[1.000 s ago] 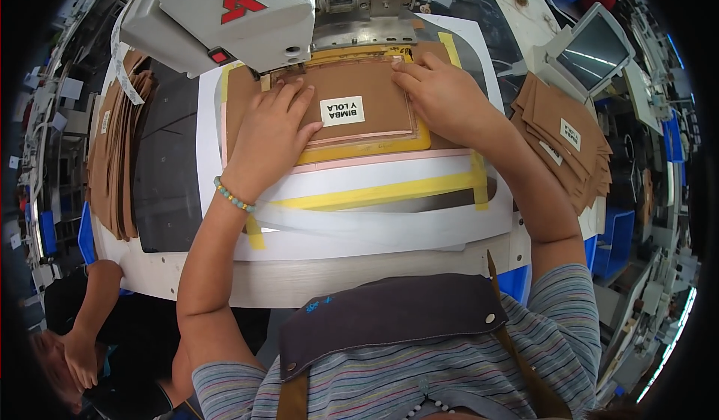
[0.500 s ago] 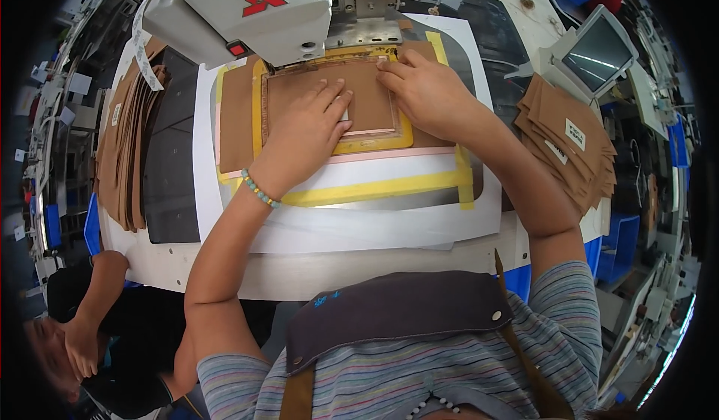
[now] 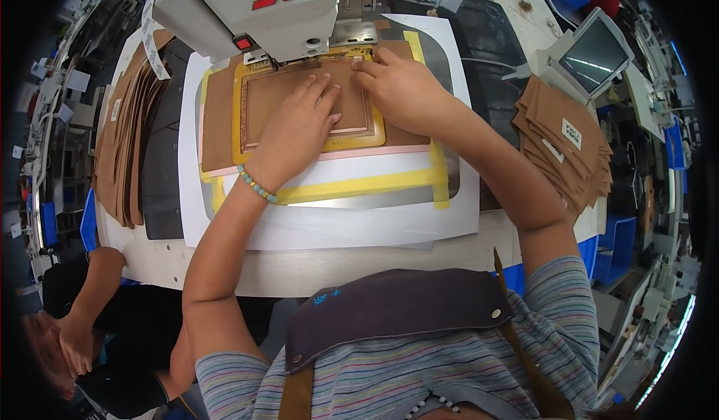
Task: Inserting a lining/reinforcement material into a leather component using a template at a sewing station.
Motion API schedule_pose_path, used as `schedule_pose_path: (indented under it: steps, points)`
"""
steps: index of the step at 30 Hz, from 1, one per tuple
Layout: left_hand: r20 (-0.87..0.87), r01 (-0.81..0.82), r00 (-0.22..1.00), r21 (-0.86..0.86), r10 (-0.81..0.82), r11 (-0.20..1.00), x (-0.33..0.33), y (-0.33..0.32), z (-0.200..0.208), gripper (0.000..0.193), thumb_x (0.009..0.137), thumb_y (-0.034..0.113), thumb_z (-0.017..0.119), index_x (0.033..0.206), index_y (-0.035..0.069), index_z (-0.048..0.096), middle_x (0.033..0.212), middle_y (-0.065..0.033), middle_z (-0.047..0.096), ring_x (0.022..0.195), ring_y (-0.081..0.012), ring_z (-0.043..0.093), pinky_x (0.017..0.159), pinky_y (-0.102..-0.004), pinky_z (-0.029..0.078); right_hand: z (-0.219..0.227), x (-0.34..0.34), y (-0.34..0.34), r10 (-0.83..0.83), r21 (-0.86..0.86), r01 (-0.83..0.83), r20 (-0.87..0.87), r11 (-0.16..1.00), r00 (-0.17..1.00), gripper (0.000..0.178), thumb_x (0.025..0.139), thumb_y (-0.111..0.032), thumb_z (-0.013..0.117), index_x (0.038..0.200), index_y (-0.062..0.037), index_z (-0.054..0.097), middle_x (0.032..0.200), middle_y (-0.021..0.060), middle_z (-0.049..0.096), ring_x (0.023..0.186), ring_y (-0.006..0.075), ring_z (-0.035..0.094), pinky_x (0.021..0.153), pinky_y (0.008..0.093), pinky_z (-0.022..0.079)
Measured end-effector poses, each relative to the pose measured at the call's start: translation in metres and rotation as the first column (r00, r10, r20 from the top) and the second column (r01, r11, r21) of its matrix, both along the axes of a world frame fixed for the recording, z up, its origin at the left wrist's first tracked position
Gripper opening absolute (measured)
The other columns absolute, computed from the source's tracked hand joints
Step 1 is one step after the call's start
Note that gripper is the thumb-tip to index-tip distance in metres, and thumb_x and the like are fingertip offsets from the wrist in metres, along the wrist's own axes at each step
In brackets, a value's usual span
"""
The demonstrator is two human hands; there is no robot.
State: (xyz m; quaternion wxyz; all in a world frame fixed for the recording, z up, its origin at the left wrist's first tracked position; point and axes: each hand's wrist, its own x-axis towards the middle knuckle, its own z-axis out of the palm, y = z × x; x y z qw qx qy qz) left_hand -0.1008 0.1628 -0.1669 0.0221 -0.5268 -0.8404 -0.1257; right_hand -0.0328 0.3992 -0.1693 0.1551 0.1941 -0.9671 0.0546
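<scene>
My left hand lies flat, fingers stretched, on a brown panel inside a yellow-edged rectangular frame. At the frame's upper right corner, my right hand has its fingers bent and drawn together; what they pinch, if anything, is too small to make out. Under the frame is a larger brown piece, on a white sheet bordered with yellow tape. A sewing machine head stands over the frame's far edge, its lower parts close to the left hand's fingertips.
Brown pieces are stacked at the left, and another labelled brown stack lies at the right. Behind that stands a small screen. A paper strip hangs beside the machine. Another person sits at the lower left.
The white sheet, with frame and brown piece, has slid left under the machine. Both my hands have moved left with it, keeping their places on the frame.
</scene>
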Motion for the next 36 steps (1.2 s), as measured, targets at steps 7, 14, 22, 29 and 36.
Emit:
schedule_pose_path:
  steps: [7, 14, 22, 29, 36]
  points:
    - [0.013, -0.017, 1.0, 0.041, 0.016, 0.999, -0.005, 0.002, -0.001, 0.042, 0.102, 0.016, 0.063, 0.14, -0.004, 0.06, 0.151, -0.0197, 0.056, 0.137, -0.0375, 0.053, 0.115, -0.0438, 0.045, 0.006, -0.006, -0.011, -0.05, 0.042, 0.045, 0.139, 0.998, 0.989, 0.035, 0.086, -0.008, 0.068, 0.121, -0.0044, 0.071, 0.139, 0.0057, 0.067, 0.122, 0.0267, 0.061, 0.096, 0.0366, 0.059]
    - [-0.033, -0.042, 0.998, 0.05, 0.044, 0.998, -0.011, 0.0, -0.001, 0.041, 0.101, 0.014, 0.064, 0.138, -0.003, 0.061, 0.146, -0.0166, 0.059, 0.128, -0.0355, 0.057, 0.111, -0.0428, 0.048, -0.002, -0.011, -0.017, -0.004, 0.047, 0.001, 0.069, 0.999, 0.998, 0.04, 0.088, -0.009, 0.066, 0.127, -0.0036, 0.07, 0.14, 0.0064, 0.067, 0.123, 0.0268, 0.06, 0.098, 0.0358, 0.057]
    - [-0.021, -0.065, 0.998, 0.027, 0.065, 0.998, -0.019, -0.011, 0.001, 0.04, 0.101, 0.012, 0.063, 0.138, -0.002, 0.061, 0.144, -0.0155, 0.061, 0.129, -0.0347, 0.057, 0.112, -0.0429, 0.046, -0.001, 0.009, 0.0, 0.085, -0.118, -0.08, 0.038, 0.99, 0.996, 0.033, 0.091, -0.01, 0.065, 0.122, -0.0034, 0.072, 0.136, 0.0086, 0.068, 0.116, 0.0273, 0.063, 0.097, 0.0362, 0.056]
    - [0.048, -0.06, 0.997, 0.142, 0.054, 0.988, -0.037, -0.058, 0.015, 0.037, 0.1, 0.006, 0.062, 0.136, 0.002, 0.064, 0.144, -0.0131, 0.064, 0.135, -0.0353, 0.056, 0.116, -0.0428, 0.044, 0.017, 0.039, 0.002, 0.086, -0.195, -0.063, 0.116, 0.979, 0.989, 0.028, 0.092, -0.006, 0.066, 0.119, -0.0011, 0.072, 0.134, 0.0106, 0.069, 0.122, 0.0286, 0.062, 0.104, 0.0384, 0.053]
    - [0.232, 0.035, 0.969, 0.216, -0.086, 0.976, -0.031, -0.098, 0.008, 0.041, 0.101, 0.006, 0.063, 0.142, 0.004, 0.062, 0.151, -0.0126, 0.061, 0.148, -0.0321, 0.049, 0.12, -0.0423, 0.041, 0.024, 0.026, -0.073, 0.274, -0.267, -0.223, 0.171, 0.938, 0.947, 0.042, 0.094, -0.006, 0.065, 0.136, -0.0039, 0.066, 0.149, 0.0118, 0.061, 0.131, 0.0305, 0.057, 0.11, 0.0388, 0.05]
